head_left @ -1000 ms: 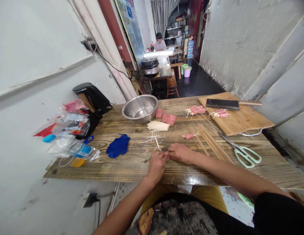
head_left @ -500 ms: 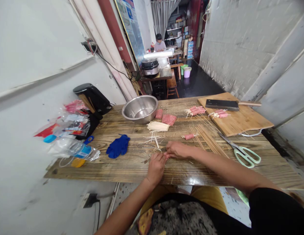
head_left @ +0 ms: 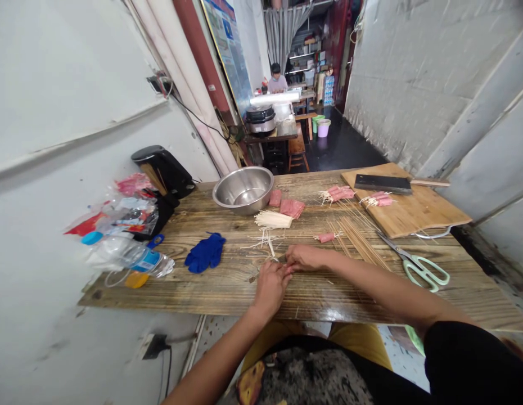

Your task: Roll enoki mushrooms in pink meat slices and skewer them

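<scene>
My left hand [head_left: 272, 287] and my right hand [head_left: 306, 259] meet over the near middle of the wooden table. Their closed fingers pinch a small pink meat roll, mostly covered by the fingers. Just beyond them lie loose strands of enoki mushroom [head_left: 267, 242]. Past those, a bunch of enoki mushrooms [head_left: 274, 219] touches a stack of thin meat slices [head_left: 292, 208]. To the right of my right hand lies a finished meat roll [head_left: 327, 237] with enoki ends sticking out, beside several bamboo skewers [head_left: 360, 239].
A steel bowl [head_left: 244, 191] stands at the back. Skewered rolls [head_left: 338, 193] lie near a cutting board [head_left: 422, 211] bearing a cleaver [head_left: 383, 183] and more rolls. Scissors [head_left: 417, 267] rest at right; blue gloves [head_left: 206, 253] and a water bottle [head_left: 145, 260] at left. A person sits far back.
The whole view has shifted slightly. My hands stay together in the same spot, with only small finger movement on the roll. Nothing else on the table has moved.
</scene>
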Motion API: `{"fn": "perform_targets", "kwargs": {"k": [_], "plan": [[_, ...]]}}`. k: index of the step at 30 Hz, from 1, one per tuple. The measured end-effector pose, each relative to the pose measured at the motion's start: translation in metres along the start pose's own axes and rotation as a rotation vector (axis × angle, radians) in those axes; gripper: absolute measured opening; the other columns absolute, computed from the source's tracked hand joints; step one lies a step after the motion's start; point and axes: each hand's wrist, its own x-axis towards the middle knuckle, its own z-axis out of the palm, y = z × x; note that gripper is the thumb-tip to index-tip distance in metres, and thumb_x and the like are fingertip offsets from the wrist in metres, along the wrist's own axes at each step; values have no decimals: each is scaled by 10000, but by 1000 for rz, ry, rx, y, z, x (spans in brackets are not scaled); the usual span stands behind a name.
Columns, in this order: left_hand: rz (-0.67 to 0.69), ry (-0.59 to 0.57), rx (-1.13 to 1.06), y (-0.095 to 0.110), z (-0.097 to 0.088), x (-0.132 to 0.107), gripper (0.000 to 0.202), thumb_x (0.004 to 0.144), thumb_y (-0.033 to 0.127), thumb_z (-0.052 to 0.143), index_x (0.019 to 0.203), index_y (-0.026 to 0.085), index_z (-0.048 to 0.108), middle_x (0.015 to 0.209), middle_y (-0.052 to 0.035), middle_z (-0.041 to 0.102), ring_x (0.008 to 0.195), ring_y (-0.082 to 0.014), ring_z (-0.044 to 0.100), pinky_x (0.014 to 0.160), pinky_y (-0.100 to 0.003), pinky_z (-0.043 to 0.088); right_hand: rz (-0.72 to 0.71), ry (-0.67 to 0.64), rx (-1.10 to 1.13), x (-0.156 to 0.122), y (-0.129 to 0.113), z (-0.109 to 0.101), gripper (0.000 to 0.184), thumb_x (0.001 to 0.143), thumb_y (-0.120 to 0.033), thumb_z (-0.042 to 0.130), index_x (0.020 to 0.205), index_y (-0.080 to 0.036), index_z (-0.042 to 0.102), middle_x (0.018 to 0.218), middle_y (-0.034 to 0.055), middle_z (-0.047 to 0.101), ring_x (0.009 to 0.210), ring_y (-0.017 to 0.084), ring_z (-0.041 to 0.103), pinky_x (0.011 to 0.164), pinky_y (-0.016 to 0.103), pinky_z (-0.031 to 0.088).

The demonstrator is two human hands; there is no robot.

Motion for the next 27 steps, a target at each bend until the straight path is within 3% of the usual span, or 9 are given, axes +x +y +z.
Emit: {"fn": "perform_targets", "kwargs": {"k": [4, 9, 13, 18, 22, 27], "plan": [[58, 83, 38, 0, 4, -8, 200, 932, 222, 498, 994, 166, 680, 869, -81, 681, 844, -216, 564, 777, -368, 457, 27, -115, 121, 7, 10, -6, 245, 873, -324, 595, 835, -125, 733, 762, 63, 663, 663, 132, 539, 616, 218, 370], [142, 116, 9, -3, 5, -10, 229, 943, 175, 462, 996, 178, 685, 883, -79, 692, 879, -212, 573, 797, -372, 456, 56, -109, 181, 5, 12, -8, 268, 872, -356, 594, 877, -131, 738, 788, 64, 676, 680, 130, 556, 626, 213, 379], [106, 104, -105, -6, 2, -3, 238, 942, 202, 474, 947, 188, 711, 830, -67, 703, 808, -186, 589, 755, -337, 466, 85, -8, 90, -4, -2, -5, 237, 897, -318, 563, 909, -135, 713, 802, 60, 669, 723, 138, 559, 659, 225, 383], [40, 55, -174, -9, 1, 2, 239, 934, 228, 498, 867, 188, 724, 789, -52, 704, 768, -170, 597, 755, -318, 467, 75, 156, -258, -14, -20, 11, 290, 950, -296, 457, 844, -143, 680, 821, 83, 626, 819, 176, 521, 752, 295, 374], [88, 91, -63, -7, 4, -4, 225, 934, 201, 488, 895, 173, 708, 838, -64, 701, 813, -190, 590, 768, -343, 468, 37, 124, -297, -10, -20, 14, 347, 966, -296, 429, 771, -148, 676, 775, 60, 613, 756, 158, 493, 704, 274, 355], [183, 170, 167, -7, 12, -16, 228, 937, 190, 476, 1084, 157, 647, 1001, -108, 673, 936, -242, 567, 806, -407, 456, 22, 38, -186, 1, -9, 3, 331, 930, -289, 507, 706, -123, 688, 726, 63, 633, 699, 145, 500, 634, 250, 341]]}}
